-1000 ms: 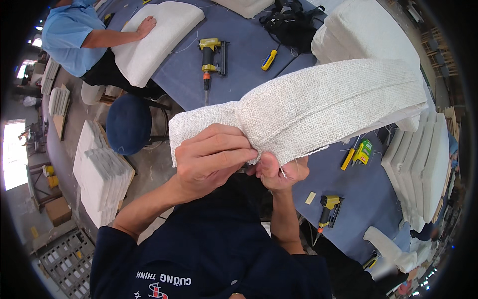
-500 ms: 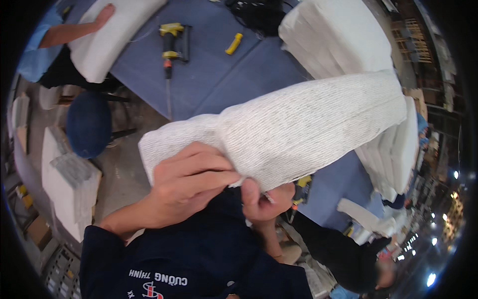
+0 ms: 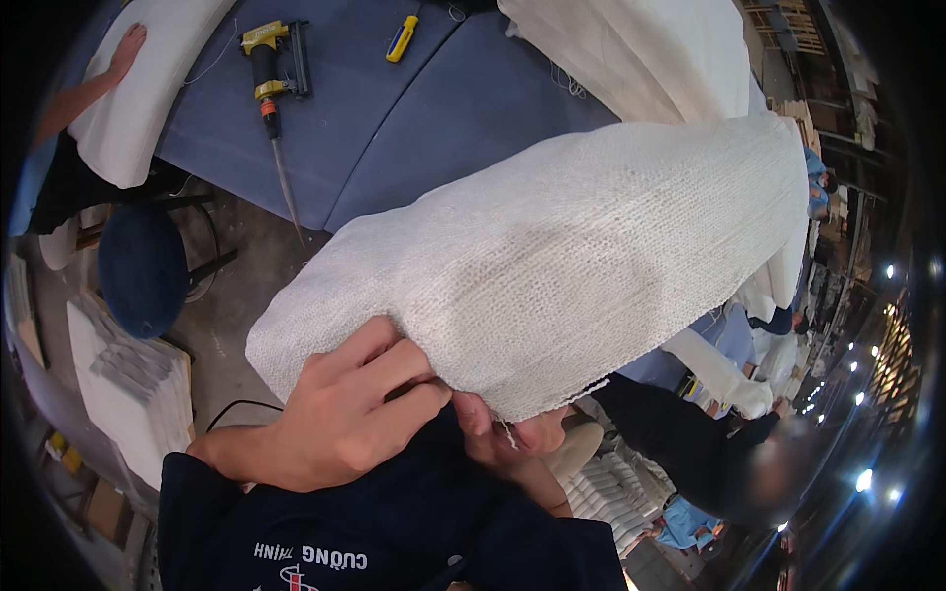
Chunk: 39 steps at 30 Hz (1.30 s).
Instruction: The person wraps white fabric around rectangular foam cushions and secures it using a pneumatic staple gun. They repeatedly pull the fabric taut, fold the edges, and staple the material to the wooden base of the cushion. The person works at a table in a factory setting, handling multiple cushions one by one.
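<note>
A long padded piece covered in off-white woven fabric [image 3: 591, 236] stretches from lower left to upper right in front of me. At its near edge, my left hand [image 3: 345, 404] has bent fingers pressed together on the fabric. Close beside it, my right hand [image 3: 512, 438] pinches the same edge, its thumb showing and most of its fingers hidden under the cloth. Loose threads hang from the frayed edge by the right hand. A shallow dip and creases show in the cover near the left knuckles.
A blue-grey padded table [image 3: 394, 148] lies beyond, bearing a yellow-black staple gun [image 3: 271, 69] with an air hose and a yellow-handled tool [image 3: 402, 39]. White covered pieces [image 3: 650, 59] stand at the far right. A blue stool [image 3: 143, 271] is at left. A co-worker's hand [image 3: 128, 47] rests on another piece.
The padded piece has tilted so more of its broad face shows, and its frayed edge hangs lower over my right hand. My left hand has shifted slightly down; the table's tools sit farther up-left in view.
</note>
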Motion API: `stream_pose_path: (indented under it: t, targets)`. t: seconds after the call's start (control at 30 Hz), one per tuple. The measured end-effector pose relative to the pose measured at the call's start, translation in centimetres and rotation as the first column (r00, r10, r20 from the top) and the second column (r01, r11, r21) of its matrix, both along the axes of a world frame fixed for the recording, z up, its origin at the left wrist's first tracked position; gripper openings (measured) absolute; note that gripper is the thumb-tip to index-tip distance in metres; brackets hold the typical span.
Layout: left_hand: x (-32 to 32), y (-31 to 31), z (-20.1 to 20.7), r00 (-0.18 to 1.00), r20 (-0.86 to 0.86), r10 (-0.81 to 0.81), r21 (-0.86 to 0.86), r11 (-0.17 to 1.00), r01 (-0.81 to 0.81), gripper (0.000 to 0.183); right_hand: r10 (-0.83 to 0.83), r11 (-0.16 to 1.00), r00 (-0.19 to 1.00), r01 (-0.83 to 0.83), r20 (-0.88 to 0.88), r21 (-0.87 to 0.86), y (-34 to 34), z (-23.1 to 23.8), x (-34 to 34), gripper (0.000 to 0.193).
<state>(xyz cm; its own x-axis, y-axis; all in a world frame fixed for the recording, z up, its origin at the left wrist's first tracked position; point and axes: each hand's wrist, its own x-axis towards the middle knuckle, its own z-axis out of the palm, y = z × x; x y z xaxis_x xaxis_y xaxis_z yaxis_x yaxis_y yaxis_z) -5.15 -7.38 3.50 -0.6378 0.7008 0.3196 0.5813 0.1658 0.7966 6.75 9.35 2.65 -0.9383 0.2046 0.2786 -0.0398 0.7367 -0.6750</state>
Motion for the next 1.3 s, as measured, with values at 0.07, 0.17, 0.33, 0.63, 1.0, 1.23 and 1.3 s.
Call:
stream_pose_path:
  t: [0.07, 0.17, 0.33, 0.63, 1.0, 1.23, 1.3]
  targets:
    - [0.3, -0.4, -0.1, 0.999, -0.019, -0.025, -0.032, 0.999, 0.025, 0.027, 0.018, 1.000, 0.997, -0.017, -0.076, 0.013, 0.0, -1.5, 0.3, 0.026]
    - [0.5, -0.5, -0.3, 0.994, -0.089, -0.057, -0.048, 0.997, 0.052, 0.027, 0.017, 0.998, 0.986, -0.027, -0.168, -0.062, -0.1, -3.7, 1.4, 0.025]
    - [1.2, 0.4, -0.5, 0.987, -0.154, -0.054, 0.004, 0.998, 0.055, 0.027, -0.064, 0.990, 0.997, 0.059, -0.035, -0.126, -0.1, -2.9, 3.2, 0.026]
    - [0.6, 0.9, -0.9, 0.989, -0.134, -0.055, 0.053, 0.997, 0.063, 0.032, -0.078, 0.997, 0.996, 0.078, -0.029, -0.030, -0.6, -1.7, 1.8, 0.029]
    - [1.6, 3.3, 0.1, 0.914, -0.406, -0.014, 0.105, 0.993, 0.061, 0.032, -0.061, 0.913, 0.920, -0.105, -0.387, -0.394, 2.4, -7.2, 1.7, 0.015]
    - [1.1, 3.9, 1.5, 0.985, -0.172, -0.025, -0.205, 0.979, -0.011, 0.053, 0.032, 0.861, 0.783, -0.337, -0.621, -0.381, 4.7, -6.9, -1.6, 0.011]
    - [1.1, 3.7, 1.4, 0.984, -0.173, -0.031, -0.210, 0.978, -0.006, 0.056, 0.059, 0.850, 0.739, -0.389, -0.671, -0.354, 4.7, -8.0, -2.3, 0.016]
